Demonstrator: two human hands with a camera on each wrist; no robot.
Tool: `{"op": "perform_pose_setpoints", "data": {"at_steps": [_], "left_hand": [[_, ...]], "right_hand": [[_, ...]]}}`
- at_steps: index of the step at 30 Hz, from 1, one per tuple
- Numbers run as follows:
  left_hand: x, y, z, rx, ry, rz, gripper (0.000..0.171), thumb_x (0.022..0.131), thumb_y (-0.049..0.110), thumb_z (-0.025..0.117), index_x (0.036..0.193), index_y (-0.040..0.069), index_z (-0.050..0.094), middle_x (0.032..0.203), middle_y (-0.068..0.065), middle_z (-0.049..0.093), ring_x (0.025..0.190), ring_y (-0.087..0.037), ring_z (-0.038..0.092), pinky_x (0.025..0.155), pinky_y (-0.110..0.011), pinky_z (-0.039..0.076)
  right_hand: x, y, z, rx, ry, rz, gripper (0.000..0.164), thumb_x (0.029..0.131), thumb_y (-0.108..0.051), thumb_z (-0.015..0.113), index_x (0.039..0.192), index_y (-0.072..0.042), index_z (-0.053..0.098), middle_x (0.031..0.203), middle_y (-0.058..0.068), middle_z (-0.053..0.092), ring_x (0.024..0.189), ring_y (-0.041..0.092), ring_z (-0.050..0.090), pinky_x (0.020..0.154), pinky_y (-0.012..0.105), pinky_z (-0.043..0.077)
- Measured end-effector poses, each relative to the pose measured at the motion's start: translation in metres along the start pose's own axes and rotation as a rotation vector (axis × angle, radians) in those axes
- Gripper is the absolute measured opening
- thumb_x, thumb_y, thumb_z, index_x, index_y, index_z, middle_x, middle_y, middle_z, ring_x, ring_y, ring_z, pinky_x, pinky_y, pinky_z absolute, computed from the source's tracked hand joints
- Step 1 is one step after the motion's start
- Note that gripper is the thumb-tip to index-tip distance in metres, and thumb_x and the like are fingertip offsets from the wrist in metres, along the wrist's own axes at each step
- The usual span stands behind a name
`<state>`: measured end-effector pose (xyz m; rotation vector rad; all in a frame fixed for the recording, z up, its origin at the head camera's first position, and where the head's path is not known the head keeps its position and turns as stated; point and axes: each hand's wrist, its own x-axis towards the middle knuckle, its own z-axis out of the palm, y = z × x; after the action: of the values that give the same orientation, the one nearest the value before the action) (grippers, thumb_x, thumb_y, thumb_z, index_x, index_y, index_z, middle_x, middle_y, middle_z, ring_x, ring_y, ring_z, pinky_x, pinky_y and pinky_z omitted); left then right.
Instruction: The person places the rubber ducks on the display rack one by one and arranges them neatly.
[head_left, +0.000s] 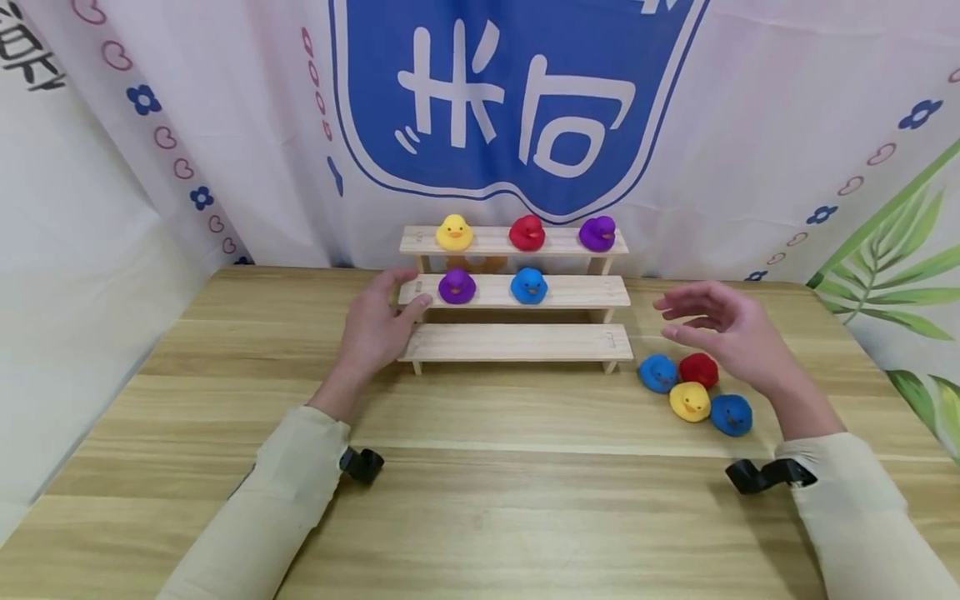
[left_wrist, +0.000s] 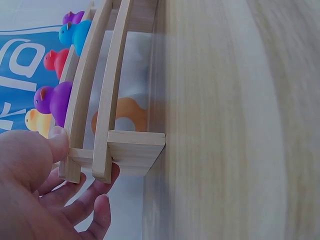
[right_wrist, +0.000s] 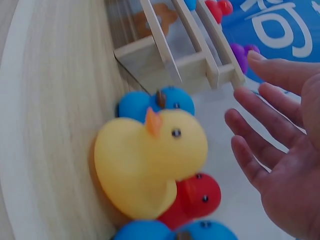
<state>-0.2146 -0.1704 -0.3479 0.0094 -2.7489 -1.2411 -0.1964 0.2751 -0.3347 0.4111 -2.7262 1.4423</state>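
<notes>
Basically, left hand (head_left: 375,327) grips rack (head_left: 517,342) end; right hand (head_left: 733,333) empty, fingers loosely bent, near four loose ducks (head_left: 690,403) on counter (head_left: 487,517), right of rack; five more on it; ducks look smooth, rounded, likely light, soft; best taken round the body; rack pale, grained wood, probably stiff.

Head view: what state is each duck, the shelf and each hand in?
Shelf: standing on table.
Left hand: gripping shelf's left end.
Right hand: relaxed, holding nothing.
Top-step yellow duck: upright.
Top-step red duck: upright.
Top-step purple duck: upright.
Middle-step purple duck: upright.
Middle-step blue duck: upright.
Table yellow duck: upright.
Table red duck: tilt unclear.
Left table blue duck: upright.
Right table blue duck: upright.
</notes>
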Motion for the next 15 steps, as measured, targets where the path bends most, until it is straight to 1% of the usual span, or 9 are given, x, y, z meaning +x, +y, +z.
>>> {"op": "perform_pose_setpoints", "data": {"at_steps": [2,3,5,8,9,11,15], "left_hand": [[0.000,0.000,0.001,-0.004,-0.002,0.002,0.055,0.108,0.034,0.063,0.157,0.011,0.049,0.162,-0.013,0.052,0.118,-0.035,0.067,0.104,-0.051,0.055],[0.000,0.001,0.001,-0.003,-0.001,0.002,0.055,0.108,0.034,0.063,0.156,0.011,0.049,0.162,-0.013,0.052,0.118,-0.035,0.067,0.104,-0.052,0.055],[0.000,0.001,0.001,-0.002,0.001,0.003,0.055,0.108,0.033,0.063,0.156,0.011,0.049,0.161,-0.013,0.052,0.120,-0.035,0.066,0.106,-0.052,0.054],[0.001,0.001,0.002,0.002,0.000,0.005,0.054,0.108,0.033,0.063,0.156,0.011,0.050,0.161,-0.013,0.052,0.122,-0.036,0.065,0.109,-0.053,0.053],[0.001,0.001,0.002,0.004,-0.001,0.006,0.054,0.108,0.033,0.063,0.156,0.011,0.049,0.161,-0.013,0.052,0.126,-0.036,0.064,0.111,-0.053,0.052],[0.001,0.000,0.003,0.003,-0.002,0.008,0.055,0.108,0.033,0.063,0.156,0.011,0.049,0.161,-0.013,0.052,0.127,-0.036,0.063,0.113,-0.053,0.050],[0.001,-0.001,0.002,0.006,0.005,0.005,0.054,0.108,0.033,0.062,0.156,0.012,0.050,0.161,-0.012,0.053,0.123,-0.035,0.065,0.109,-0.053,0.053]], "right_hand": [[-0.002,0.004,-0.003,-0.016,-0.015,0.025,0.042,0.101,-0.021,0.074,0.140,-0.012,0.062,0.126,-0.014,0.072,0.112,0.004,0.068,0.091,0.010,0.054],[-0.002,0.006,-0.004,-0.017,-0.022,0.038,0.043,0.101,-0.022,0.075,0.141,-0.012,0.062,0.126,-0.014,0.072,0.112,0.003,0.068,0.091,0.011,0.055],[-0.003,0.009,-0.006,-0.031,-0.051,0.054,0.046,0.101,-0.025,0.074,0.143,-0.012,0.061,0.129,-0.009,0.072,0.111,0.002,0.067,0.091,0.012,0.055],[-0.004,0.013,-0.009,-0.056,-0.096,0.067,0.049,0.102,-0.026,0.074,0.146,-0.011,0.059,0.136,0.002,0.071,0.112,0.002,0.067,0.090,0.012,0.055],[-0.004,0.015,-0.009,-0.067,-0.111,0.066,0.049,0.102,-0.026,0.073,0.147,-0.011,0.059,0.138,0.005,0.070,0.113,0.003,0.066,0.091,0.012,0.055],[-0.005,0.018,-0.011,-0.089,-0.134,0.065,0.048,0.102,-0.027,0.073,0.145,-0.012,0.060,0.138,0.007,0.069,0.115,0.005,0.065,0.091,0.011,0.054],[-0.005,0.023,-0.014,-0.106,-0.174,0.080,0.044,0.100,-0.028,0.075,0.141,-0.016,0.064,0.138,0.009,0.069,0.116,0.010,0.065,0.091,0.016,0.055]]}}
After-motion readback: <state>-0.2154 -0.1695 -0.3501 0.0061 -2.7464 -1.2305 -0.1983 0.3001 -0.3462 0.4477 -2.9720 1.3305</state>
